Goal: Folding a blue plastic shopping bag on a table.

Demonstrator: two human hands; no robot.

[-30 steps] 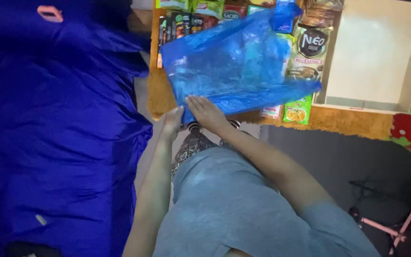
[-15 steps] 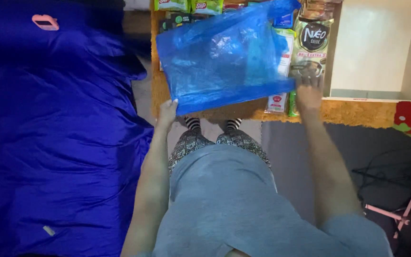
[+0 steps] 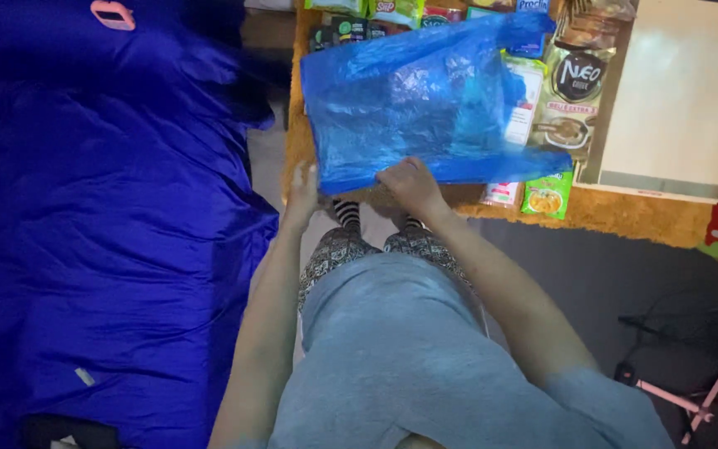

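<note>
Plastic bag (image 3: 425, 104), blue, is lying flat on the orange mat (image 3: 625, 218), over the snack packets (image 3: 571, 91). Its near edge is pressed by the right hand (image 3: 413, 185), fingers together. Its near left corner is met by the left hand (image 3: 302, 189); grip cannot be told. White box (image 3: 679, 100) sits beside the packets.

The room is dim and the picture soft and grainy; glare glints on the blue bag (image 3: 417, 100), and the lower right corner sinks into shadow.
</note>
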